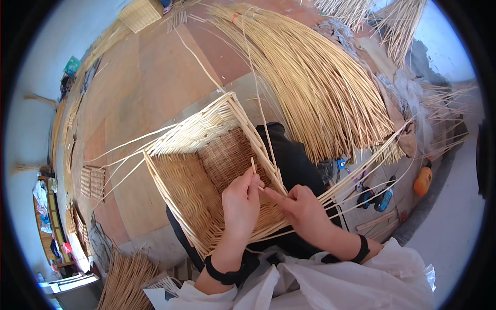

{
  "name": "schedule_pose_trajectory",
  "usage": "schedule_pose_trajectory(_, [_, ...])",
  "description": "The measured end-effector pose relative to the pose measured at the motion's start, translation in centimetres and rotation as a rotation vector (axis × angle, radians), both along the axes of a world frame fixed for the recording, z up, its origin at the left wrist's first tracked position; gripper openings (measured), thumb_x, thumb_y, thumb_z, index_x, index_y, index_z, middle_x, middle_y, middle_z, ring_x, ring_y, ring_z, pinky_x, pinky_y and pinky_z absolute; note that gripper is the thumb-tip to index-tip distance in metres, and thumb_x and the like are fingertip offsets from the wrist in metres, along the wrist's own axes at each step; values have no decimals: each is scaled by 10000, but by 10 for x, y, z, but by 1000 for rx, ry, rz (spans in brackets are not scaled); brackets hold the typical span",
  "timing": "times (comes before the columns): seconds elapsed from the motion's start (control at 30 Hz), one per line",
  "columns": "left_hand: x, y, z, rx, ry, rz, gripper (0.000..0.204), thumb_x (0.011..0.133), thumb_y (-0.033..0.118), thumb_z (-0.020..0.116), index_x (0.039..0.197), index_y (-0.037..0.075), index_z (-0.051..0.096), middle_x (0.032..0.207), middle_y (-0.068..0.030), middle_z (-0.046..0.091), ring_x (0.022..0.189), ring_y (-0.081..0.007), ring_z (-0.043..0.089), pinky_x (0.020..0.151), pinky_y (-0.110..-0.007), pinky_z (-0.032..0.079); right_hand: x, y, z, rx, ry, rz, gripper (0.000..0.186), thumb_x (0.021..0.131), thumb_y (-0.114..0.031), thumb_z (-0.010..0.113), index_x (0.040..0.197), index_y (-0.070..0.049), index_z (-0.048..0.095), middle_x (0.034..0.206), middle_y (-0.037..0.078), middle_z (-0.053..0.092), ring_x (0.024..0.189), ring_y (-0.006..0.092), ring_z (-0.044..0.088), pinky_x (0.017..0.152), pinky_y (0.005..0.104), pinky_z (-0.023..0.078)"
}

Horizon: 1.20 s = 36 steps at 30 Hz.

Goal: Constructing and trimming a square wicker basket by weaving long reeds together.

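A rectangular wicker basket (182, 173) rests tilted on my lap, its open top facing me. My left hand (242, 204) is above the basket's opening, near its right rim, with thumb and fingers pinched round a thin willow rod (253, 164) whose pale tip sticks up. Meeting it from the right, my right hand (306, 214) has its index finger stretched along to the left thumb and its other fingers curled; it seems to grip the same rod. Loose rod ends (356, 188) stick out from the rim on the right, and others (132, 155) on the left.
A big bundle of willow rods (320, 93) lies on the floor at the far right. Cordless drills (383, 199) and an orange gourd-shaped object (422, 181) lie to the right. More rods (126, 279) stand at lower left, woven panels (93, 182) at left, and another basket (139, 15) far back.
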State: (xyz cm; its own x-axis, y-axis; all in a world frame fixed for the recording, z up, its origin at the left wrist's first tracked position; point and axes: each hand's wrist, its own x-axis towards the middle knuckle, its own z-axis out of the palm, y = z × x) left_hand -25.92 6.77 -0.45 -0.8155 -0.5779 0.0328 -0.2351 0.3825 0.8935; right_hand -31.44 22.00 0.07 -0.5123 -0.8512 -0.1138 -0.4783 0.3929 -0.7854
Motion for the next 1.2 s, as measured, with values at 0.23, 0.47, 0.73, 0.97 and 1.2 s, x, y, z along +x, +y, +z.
schedule_pose_trajectory(0.23, [-4, -22, 18, 39, -307, -270, 234, 917, 116, 471, 1066, -23, 585, 725, -101, 621, 570, -172, 582, 556, -292, 470, 44, -24, -3, 44, 437, -271, 761, 649, -146, 735, 1280, 72, 369, 1346, 302, 217, 1233, 451, 272, 997, 494, 270])
schedule_pose_trajectory(0.47, [-10, -33, 19, -52, -344, -474, 236, 902, 106, 468, 1037, -48, 585, 710, -103, 607, 556, -168, 570, 558, -291, 464, 43, -31, -5, -116, 306, -379, 651, 666, 33, 603, 1274, 76, 374, 1297, 292, 271, 1180, 454, 322, 968, 444, 327])
schedule_pose_trajectory(0.73, [-13, -40, 25, -82, -336, -550, 219, 894, 97, 466, 984, -55, 595, 695, -124, 603, 544, -189, 571, 562, -309, 461, 32, -22, -12, -147, 251, -322, 618, 663, 100, 536, 1264, 8, 430, 1191, 237, 369, 1056, 414, 396, 905, 442, 372])
schedule_pose_trajectory(0.97, [-16, -40, 32, -55, -406, -574, 206, 879, 78, 475, 959, -54, 611, 694, -124, 607, 547, -178, 569, 568, -310, 463, 32, -26, -12, -134, 284, -334, 610, 668, 87, 545, 1263, -1, 443, 1164, 226, 392, 1036, 405, 410, 883, 438, 384])
schedule_pose_trajectory(1.2, [-19, -46, 30, 33, -492, -566, 187, 866, 70, 507, 971, -36, 621, 696, -100, 605, 553, -131, 544, 569, -288, 458, 33, -24, -17, -100, 304, -333, 601, 676, 68, 546, 1264, -6, 450, 1171, 224, 385, 1037, 403, 410, 874, 442, 387])
